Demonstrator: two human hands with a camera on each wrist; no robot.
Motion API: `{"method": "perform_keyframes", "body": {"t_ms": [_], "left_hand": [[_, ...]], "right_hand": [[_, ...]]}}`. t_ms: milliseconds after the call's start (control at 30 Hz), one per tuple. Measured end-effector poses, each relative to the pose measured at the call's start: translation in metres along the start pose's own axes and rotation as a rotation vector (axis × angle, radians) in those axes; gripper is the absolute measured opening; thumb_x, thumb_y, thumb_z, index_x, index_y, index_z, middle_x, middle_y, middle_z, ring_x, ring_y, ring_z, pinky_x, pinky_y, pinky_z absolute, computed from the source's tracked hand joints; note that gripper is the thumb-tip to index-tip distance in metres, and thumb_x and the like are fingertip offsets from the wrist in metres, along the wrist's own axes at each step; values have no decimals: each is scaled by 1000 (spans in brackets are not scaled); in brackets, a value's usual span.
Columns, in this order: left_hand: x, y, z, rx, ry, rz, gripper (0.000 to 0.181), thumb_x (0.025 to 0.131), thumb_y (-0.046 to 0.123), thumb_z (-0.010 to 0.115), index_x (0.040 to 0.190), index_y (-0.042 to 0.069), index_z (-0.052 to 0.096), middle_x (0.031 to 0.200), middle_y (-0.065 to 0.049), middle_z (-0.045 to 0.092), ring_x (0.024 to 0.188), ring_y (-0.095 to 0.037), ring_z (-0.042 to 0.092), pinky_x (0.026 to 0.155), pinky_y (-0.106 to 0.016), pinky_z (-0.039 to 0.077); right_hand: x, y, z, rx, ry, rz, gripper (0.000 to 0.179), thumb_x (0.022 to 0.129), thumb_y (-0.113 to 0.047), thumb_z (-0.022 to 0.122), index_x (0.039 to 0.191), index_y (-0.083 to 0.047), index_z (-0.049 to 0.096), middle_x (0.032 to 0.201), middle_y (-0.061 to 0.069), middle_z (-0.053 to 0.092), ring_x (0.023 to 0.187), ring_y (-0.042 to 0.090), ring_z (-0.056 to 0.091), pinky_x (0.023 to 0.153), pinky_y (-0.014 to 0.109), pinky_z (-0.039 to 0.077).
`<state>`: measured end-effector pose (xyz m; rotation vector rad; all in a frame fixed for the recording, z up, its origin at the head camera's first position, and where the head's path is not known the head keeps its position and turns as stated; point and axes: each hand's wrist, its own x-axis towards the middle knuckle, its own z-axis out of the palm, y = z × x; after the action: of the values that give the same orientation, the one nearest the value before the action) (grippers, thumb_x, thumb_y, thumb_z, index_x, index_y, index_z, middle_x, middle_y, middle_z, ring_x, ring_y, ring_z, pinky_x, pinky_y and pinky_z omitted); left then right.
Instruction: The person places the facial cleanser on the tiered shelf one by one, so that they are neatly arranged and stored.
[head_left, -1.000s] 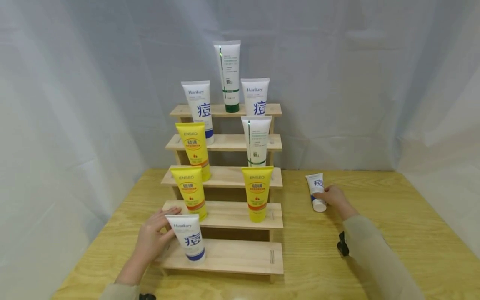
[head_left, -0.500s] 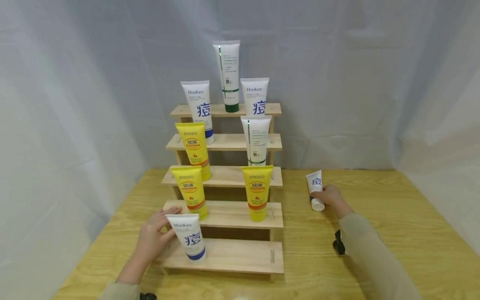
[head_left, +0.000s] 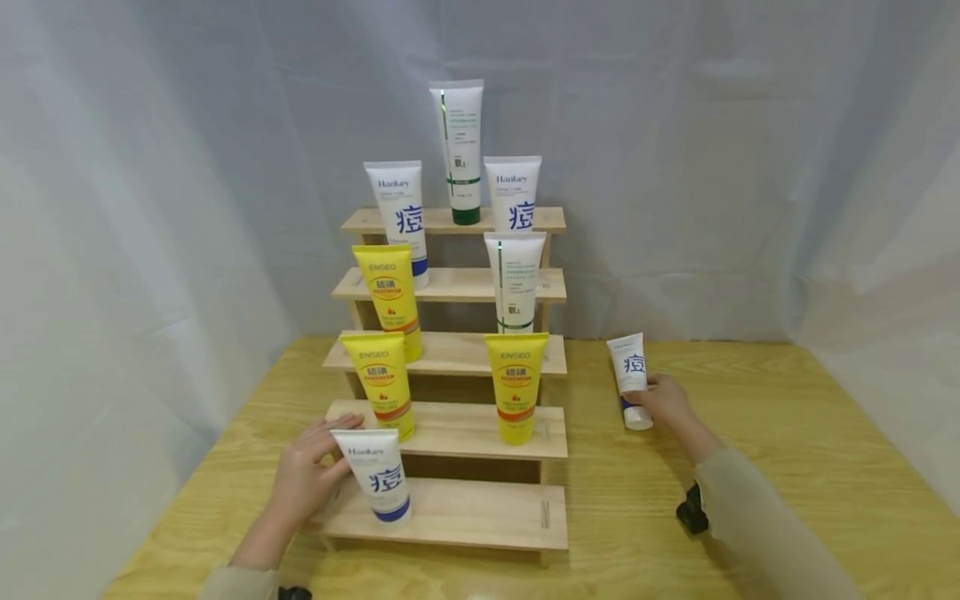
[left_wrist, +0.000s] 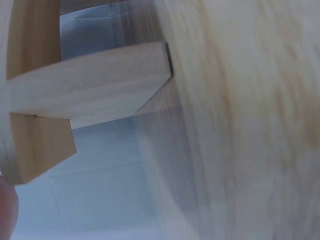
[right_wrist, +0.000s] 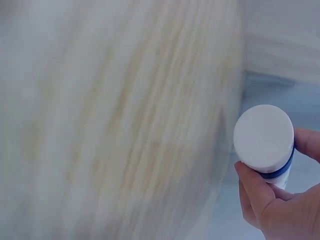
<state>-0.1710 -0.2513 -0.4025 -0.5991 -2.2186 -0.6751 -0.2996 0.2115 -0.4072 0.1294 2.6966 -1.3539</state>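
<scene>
In the head view, my right hand (head_left: 667, 402) pinches a white-and-blue squeeze tube (head_left: 628, 363) near its cap, right of the stand. The tube leans a little, cap end down. From the right wrist, its round white cap (right_wrist: 263, 136) faces the camera, with thumb and fingers on either side. My left hand (head_left: 306, 468) rests at the left edge of the stepped wooden stand (head_left: 472, 510), fingers reaching over the second step. A white Hankey tube (head_left: 377, 479) on the lowest step overlaps its fingertips. Only a sliver of a left finger (left_wrist: 7, 209) shows beside the wood in the left wrist view.
Yellow ENSEO tubes (head_left: 515, 385) stand on the second and third steps. Higher up are white-and-green tubes (head_left: 516, 279) and more Hankey tubes (head_left: 397, 208). Beneath the stand is a wood-grain table (head_left: 787, 425), with pale sheeting (head_left: 675, 167) behind and at the sides.
The right hand first lifts the tube slightly, then lowers it a little, and the tube stands more upright now. The left hand has stayed in place.
</scene>
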Motion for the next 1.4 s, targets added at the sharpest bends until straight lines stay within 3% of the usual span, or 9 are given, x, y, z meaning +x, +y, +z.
{"method": "perform_keyframes", "body": {"t_ms": [167, 433, 600, 833, 1033, 1233, 1400], "left_hand": [[0, 1, -1, 5, -2, -7, 32, 59, 8, 75, 89, 2, 66, 104, -10, 63, 93, -29, 60, 99, -16, 24], [1, 4, -1, 11, -2, -1, 31, 59, 7, 75, 89, 1, 66, 104, -11, 63, 93, -29, 59, 99, -16, 24], [1, 5, -1, 16, -2, -6, 32, 59, 7, 75, 89, 1, 66, 104, -11, 63, 93, -29, 59, 99, -21, 27], [0, 2, 0, 8, 12, 13, 33, 58, 9, 75, 89, 1, 66, 104, -11, 63, 93, -27, 60, 98, -21, 28], [1, 3, 0, 8, 6, 16, 32, 60, 9, 74, 90, 1, 66, 104, -11, 63, 93, -28, 59, 98, -20, 27], [3, 3, 1, 8, 7, 17, 31, 61, 10, 74, 89, 1, 66, 104, -12, 63, 93, -29, 59, 98, -17, 24], [2, 3, 1, 1, 7, 15, 32, 60, 10, 74, 89, 1, 66, 104, -12, 62, 92, -29, 59, 98, -17, 25]], "right_hand": [[-17, -5, 0, 83, 19, -38, 58, 81, -10, 57, 125, 17, 30, 118, 35, 42, 100, 41, 49, 76, 41, 46], [-58, -22, 0, 181, 48, -148, 53, 78, -5, 60, 121, 17, 37, 109, 31, 50, 96, 37, 52, 75, 38, 46], [-84, -33, 2, 304, -3, -171, 56, 79, -4, 60, 124, 16, 34, 111, 29, 49, 97, 32, 51, 75, 32, 46], [-117, -43, 12, 461, -81, -209, 56, 79, -1, 60, 126, 11, 31, 120, 27, 44, 109, 35, 46, 87, 37, 41], [-141, -54, 24, 526, -99, -320, 60, 74, 3, 66, 124, 9, 35, 118, 24, 47, 108, 33, 46, 84, 30, 43], [-156, -61, 38, 582, -135, -433, 66, 68, 9, 70, 123, 8, 35, 114, 25, 48, 102, 33, 50, 77, 34, 48], [-161, -61, 52, 543, -141, -529, 66, 65, 7, 73, 121, 9, 37, 111, 26, 49, 99, 32, 53, 74, 32, 50]]}}
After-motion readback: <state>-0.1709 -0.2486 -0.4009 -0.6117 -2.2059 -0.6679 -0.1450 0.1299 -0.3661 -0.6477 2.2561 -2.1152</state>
